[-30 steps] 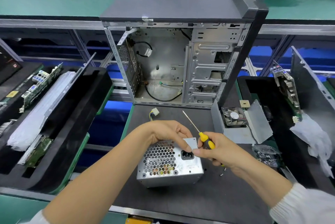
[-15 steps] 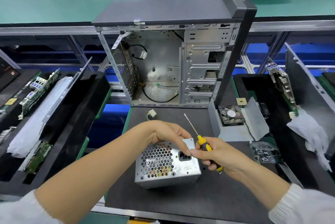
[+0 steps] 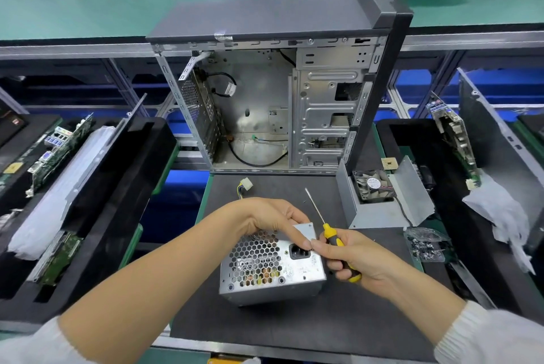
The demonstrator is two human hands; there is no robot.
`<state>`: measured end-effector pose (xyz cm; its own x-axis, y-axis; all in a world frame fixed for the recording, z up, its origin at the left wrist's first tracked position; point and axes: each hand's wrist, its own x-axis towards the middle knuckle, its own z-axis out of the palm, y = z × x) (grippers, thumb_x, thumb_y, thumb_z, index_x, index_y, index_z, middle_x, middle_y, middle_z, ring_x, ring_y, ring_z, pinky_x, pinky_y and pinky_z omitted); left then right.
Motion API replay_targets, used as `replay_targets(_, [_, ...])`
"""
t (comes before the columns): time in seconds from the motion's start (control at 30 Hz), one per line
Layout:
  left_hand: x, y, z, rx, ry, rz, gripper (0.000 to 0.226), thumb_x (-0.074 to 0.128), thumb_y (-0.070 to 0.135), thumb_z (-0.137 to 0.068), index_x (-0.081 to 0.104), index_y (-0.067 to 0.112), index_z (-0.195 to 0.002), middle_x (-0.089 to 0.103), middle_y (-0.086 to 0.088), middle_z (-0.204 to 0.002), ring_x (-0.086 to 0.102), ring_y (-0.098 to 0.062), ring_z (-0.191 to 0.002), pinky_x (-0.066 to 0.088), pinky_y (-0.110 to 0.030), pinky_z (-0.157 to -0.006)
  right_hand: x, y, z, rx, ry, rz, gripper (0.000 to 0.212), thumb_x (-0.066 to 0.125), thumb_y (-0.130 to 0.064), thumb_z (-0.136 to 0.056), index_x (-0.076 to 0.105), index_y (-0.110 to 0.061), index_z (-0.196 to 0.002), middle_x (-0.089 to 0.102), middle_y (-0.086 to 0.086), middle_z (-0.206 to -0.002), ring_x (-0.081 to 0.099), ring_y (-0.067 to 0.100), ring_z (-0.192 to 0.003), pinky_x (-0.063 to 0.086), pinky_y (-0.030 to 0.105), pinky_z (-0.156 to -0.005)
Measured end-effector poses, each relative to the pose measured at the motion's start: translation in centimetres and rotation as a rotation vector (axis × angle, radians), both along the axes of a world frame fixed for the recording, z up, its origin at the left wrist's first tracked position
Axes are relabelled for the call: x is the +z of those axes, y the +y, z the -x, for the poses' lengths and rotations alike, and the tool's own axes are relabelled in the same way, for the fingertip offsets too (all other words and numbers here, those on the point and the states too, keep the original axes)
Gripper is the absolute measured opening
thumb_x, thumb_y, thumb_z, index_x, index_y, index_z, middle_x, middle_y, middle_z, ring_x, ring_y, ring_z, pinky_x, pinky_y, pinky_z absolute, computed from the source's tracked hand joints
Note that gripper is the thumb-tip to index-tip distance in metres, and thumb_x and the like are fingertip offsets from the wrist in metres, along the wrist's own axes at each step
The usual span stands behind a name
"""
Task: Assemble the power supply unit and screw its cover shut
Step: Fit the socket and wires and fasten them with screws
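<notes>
Head view. The power supply box (image 3: 272, 265) sits on the dark mat (image 3: 294, 328), in front of the open computer case (image 3: 279, 104) and nearest the viewer. Its honeycomb grille and socket face tilt up toward the camera, and its long side runs left to right across the mat.

The left hand (image 3: 265, 216) comes over the top of the box from the left, fingers curled down over the upper edge, with the fingertips (image 3: 304, 243) at the top right corner beside the socket. The right hand (image 3: 356, 257) is just right of the box, wrapped around a yellow and black screwdriver (image 3: 329, 238). Its forefinger reaches in to meet the left fingertips. Whether a screw is pinched between them is too small to tell.

The screwdriver shaft points up and away to the left, toward the case, so its tip is off the box. The turning point for the coming move is that corner: it lies right under both sets of fingertips, and the right hand would need to swing the tip down onto it.

A loose metal cover with a fan (image 3: 374, 187) lies right of the box, with a bag of screws (image 3: 426, 244) beside it.
</notes>
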<state>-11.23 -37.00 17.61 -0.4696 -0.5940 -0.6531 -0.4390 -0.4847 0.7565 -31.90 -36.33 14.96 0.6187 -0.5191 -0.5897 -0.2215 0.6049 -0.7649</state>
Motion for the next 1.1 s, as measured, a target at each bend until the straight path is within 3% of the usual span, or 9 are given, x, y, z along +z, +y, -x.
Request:
replay_targets(0.13, [-0.2,0.0,-0.1,0.033,0.019,-0.032,0.015,0.074,0.008,-0.085,0.071,0.016,-0.097,0.074,0.003,-0.082,0.069,-0.007,-0.071,0.052,-0.017,-0.062,2.3,-1.4,1.3,0.184,0.199,0.271,0.032,0.067,-0.049,-0.081,0.061,-0.018,-0.085,0.045,-0.004,-0.064,0.039,0.01,-0.055,0.034,0.017,-0.046])
replay_targets(0.23, [-0.2,-0.1,-0.2,0.039,0.013,-0.03,0.014,0.075,0.009,-0.084,0.072,0.016,-0.096,0.075,0.002,-0.081,0.07,-0.008,-0.069,0.052,-0.017,-0.059,5.3,-3.6,2.6,0.344,0.317,0.538,0.019,0.057,-0.028,-0.092,0.06,-0.011,-0.099,0.049,-0.001,-0.062,0.044,0.01,-0.052,0.037,0.018,-0.049])
replay_targets(0.3, [-0.2,-0.1,-0.2,0.042,0.011,-0.03,0.014,0.075,0.009,-0.083,0.072,0.016,-0.095,0.075,0.002,-0.081,0.07,-0.008,-0.068,0.052,-0.017,-0.059,7.2,-4.6,3.0,0.41,0.355,0.711,0.011,0.057,-0.019,-0.092,0.062,-0.02,-0.102,0.06,0.001,-0.071,0.048,0.01,-0.054,0.038,0.017,-0.049])
replay_targets(0.37, [-0.2,0.0,-0.1,0.046,0.009,-0.028,0.015,0.075,0.008,-0.083,0.073,0.015,-0.096,0.075,0.001,-0.082,0.07,-0.008,-0.068,0.053,-0.018,-0.06,8.9,-5.0,2.9,0.454,0.399,0.837,0.014,0.062,-0.02,-0.089,0.06,-0.028,-0.1,0.068,-0.005,-0.079,0.054,0.007,-0.059,0.039,0.014,-0.049])
replay_targets(0.43, [-0.2,0.1,-0.1,0.049,0.012,-0.029,0.015,0.076,0.008,-0.083,0.073,0.015,-0.096,0.075,0.001,-0.081,0.07,-0.008,-0.069,0.054,-0.018,-0.061,10.5,-5.1,2.8,0.519,0.454,0.913,0.012,0.066,-0.023,-0.086,0.058,-0.03,-0.093,0.07,-0.01,-0.08,0.06,0.009,-0.065,0.046,0.019,-0.054])
replay_targets(0.57, [0.0,0.1,-0.2,0.054,0.033,-0.032,0.017,0.075,0.007,-0.084,0.073,0.015,-0.098,0.076,0.002,-0.082,0.07,-0.007,-0.07,0.053,-0.016,-0.061,14.0,-5.1,3.3,0.658,0.556,1.029,0.008,0.064,-0.039,-0.078,0.064,-0.035,-0.085,0.069,-0.018,-0.077,0.065,0.009,-0.075,0.054,0.031,-0.072])
replay_targets(0.7, [0.0,0.2,-0.3,0.045,0.036,-0.026,0.014,0.075,0.009,-0.084,0.073,0.016,-0.096,0.075,0.002,-0.083,0.07,-0.007,-0.07,0.052,-0.015,-0.06,16.5,-4.4,3.4,0.804,0.657,1.067,0.03,0.054,-0.057,-0.065,0.065,-0.038,-0.085,0.066,-0.022,-0.078,0.061,0.001,-0.076,0.054,0.036,-0.075])
replay_targets(0.93, [-0.1,0.2,-0.3,0.036,0.034,-0.011,0.012,0.074,0.008,-0.085,0.071,0.015,-0.095,0.075,0.004,-0.079,0.069,-0.006,-0.068,0.051,-0.014,-0.059,16.5,-3.7,2.4,0.891,0.698,1.112,0.019,0.057,-0.051,-0.077,0.063,-0.036,-0.086,0.063,-0.025,-0.072,0.057,0.001,-0.072,0.053,0.033,-0.071])
replay_targets(1.1, [0.0,0.2,-0.3,0.032,0.017,-0.004,0.014,0.074,0.009,-0.085,0.071,0.013,-0.099,0.074,0.004,-0.081,0.068,-0.005,-0.069,0.05,-0.014,-0.058,16.0,-3.8,1.8,0.912,0.694,1.106,0.013,0.058,-0.045,-0.08,0.063,-0.034,-0.086,0.065,-0.017,-0.074,0.061,0.007,-0.075,0.054,0.037,-0.072])
